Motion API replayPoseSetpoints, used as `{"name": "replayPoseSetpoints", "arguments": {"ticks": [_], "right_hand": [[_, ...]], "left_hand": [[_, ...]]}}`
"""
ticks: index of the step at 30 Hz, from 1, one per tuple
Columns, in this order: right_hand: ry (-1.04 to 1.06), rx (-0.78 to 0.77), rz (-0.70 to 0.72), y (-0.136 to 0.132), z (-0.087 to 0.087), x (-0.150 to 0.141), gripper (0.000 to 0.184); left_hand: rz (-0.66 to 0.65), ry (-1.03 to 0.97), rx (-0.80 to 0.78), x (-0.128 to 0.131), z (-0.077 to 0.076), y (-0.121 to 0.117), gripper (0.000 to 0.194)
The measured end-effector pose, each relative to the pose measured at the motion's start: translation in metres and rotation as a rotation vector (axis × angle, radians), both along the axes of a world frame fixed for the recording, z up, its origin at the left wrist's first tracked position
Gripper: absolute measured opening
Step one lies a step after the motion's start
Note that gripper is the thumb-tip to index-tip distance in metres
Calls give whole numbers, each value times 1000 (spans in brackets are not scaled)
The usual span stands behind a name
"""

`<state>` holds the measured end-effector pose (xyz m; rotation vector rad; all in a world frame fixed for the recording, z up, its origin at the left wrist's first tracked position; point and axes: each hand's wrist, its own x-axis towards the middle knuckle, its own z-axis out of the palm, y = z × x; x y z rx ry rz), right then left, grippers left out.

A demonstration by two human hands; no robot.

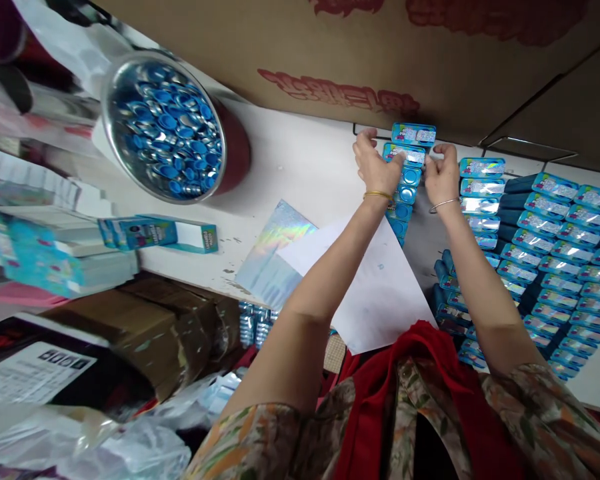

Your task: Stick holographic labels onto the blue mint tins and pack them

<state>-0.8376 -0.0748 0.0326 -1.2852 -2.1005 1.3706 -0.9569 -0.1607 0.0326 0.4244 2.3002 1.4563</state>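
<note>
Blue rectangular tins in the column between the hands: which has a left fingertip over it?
The labelled tin second from the brown cardboard box, at the left hand. The end tin lies beyond; tins nearer the person show no label.

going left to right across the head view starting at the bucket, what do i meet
Bucket of small blue and silver pieces → shiny rainbow sheet → left hand → right hand → upper column of blue boxes → larger block of blue boxes.
</note>
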Motion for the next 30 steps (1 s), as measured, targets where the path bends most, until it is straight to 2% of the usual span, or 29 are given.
{"name": "replayPoseSetpoints", "arguments": {"ticks": [2,5,11,14,17,20,22,24,27,30], "right_hand": [[11,25,-47,-15,-1,2,48],[-11,103,3,-30,4,7,48],[-374,74,278,-22,17,17,43],[-436,82,302,-23,36,23,47],[-313,155,205,-41,70,30,55],[-137,187,185,-73,99,34,68],[-89,173,275,-92,103,33,78],[-77,165,381,-106,95,34,74],[-41,162,488,-114,74,43,42],[0,177,542,-116,65,64,27]], "left_hand": [[-14,-18,29,-3,-7,0,63],[-33,-56,45,-5,-12,1,70],[-25,-130,8,2,-10,8,70],[37,-137,-19,8,-9,15,72],[64,-76,-85,4,4,22,72],[-64,-41,59,-19,38,18,49],[-184,-63,179,-45,66,3,29],[-250,-53,154,-74,91,-24,18],[-284,5,-126,-105,108,-79,15],[-534,-107,-531,-104,105,-133,25]]}}
